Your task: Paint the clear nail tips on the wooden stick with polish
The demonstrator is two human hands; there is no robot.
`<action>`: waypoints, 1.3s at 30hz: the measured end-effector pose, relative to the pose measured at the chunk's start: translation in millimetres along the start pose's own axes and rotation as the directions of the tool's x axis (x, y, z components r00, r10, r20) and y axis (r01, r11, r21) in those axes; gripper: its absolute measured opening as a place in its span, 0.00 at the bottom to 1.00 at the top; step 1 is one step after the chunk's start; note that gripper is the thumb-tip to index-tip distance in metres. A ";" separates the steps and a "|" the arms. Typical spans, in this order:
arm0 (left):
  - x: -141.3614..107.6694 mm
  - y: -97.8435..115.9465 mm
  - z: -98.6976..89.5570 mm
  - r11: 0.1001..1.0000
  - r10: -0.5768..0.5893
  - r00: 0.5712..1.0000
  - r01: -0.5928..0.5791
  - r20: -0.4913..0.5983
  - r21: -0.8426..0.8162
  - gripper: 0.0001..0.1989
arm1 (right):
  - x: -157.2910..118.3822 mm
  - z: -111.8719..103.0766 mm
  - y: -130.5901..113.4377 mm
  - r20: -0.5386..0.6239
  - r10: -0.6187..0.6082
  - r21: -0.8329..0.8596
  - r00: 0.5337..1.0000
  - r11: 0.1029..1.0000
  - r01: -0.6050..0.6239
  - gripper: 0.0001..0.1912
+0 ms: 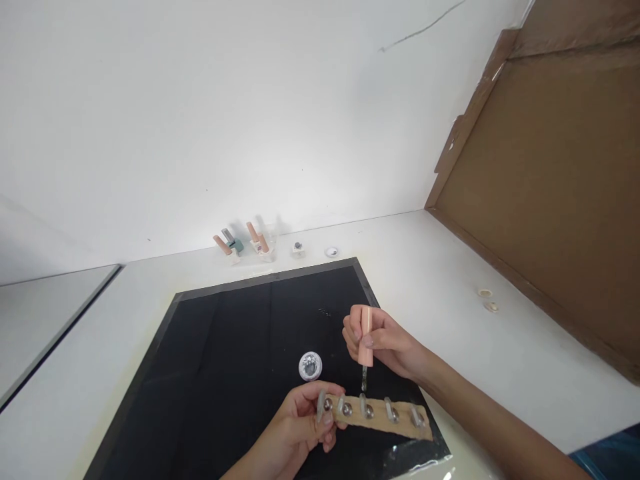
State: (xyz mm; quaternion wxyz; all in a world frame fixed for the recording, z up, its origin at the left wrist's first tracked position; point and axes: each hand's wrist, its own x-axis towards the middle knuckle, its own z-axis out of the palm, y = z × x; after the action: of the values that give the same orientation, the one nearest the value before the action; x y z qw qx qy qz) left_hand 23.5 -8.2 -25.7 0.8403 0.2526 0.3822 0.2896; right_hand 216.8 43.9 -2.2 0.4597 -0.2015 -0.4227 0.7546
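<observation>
My left hand (pixel 305 420) is closed on the left end of a tan strip (pixel 380 417), which carries a row of several clear nail tips (pixel 389 409) on round metal studs. My right hand (pixel 373 337) pinches a pink polish cap (pixel 367 333) with its brush (pixel 364 379) pointing down. The brush tip is just above the middle nail tip; whether they touch I cannot tell. A small round pot (pixel 311 366) with silvery contents sits on the black mat (pixel 240 353), just beyond my left hand.
Several polish bottles (pixel 266 252) stand by the wall, beside an uncapped bottle (pixel 299 251) and a small white lid (pixel 331 252). Two small round pieces (pixel 485 293) lie at right, near a brown cardboard panel (pixel 550 187).
</observation>
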 end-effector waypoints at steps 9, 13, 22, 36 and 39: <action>1.2 -3.0 -1.9 1.000 0.015 0.999 -0.015 0.047 -0.016 0.16 | 0.8 -0.3 3.1 0.068 0.049 -0.050 0.996 0.998 -0.046 0.08; 1.1 -1.1 0.8 1.000 0.010 0.999 -0.009 0.037 -0.029 0.17 | 2.3 -0.2 2.4 -0.014 0.044 -0.057 0.999 0.997 -0.044 0.05; 1.2 -1.7 0.5 0.999 0.022 0.999 -0.021 0.048 -0.028 0.16 | 3.0 -0.4 1.1 -0.146 0.019 0.007 0.989 1.000 -0.018 0.04; 1.1 -1.6 0.1 0.999 0.011 0.999 -0.009 0.049 -0.038 0.16 | -0.2 -0.9 6.9 -0.015 0.069 0.025 0.997 0.997 -0.069 0.05; 0.9 -3.2 -2.3 1.000 0.010 0.998 -0.009 0.055 -0.014 0.16 | 0.5 0.4 5.1 -0.056 0.071 0.019 0.996 0.997 -0.070 0.04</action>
State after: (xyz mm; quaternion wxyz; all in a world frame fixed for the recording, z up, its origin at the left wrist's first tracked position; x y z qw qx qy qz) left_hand 23.1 -9.4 -29.7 0.8510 0.2566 0.3556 0.2890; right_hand 213.6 43.1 -6.2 0.4464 -0.2335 -0.3958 0.7678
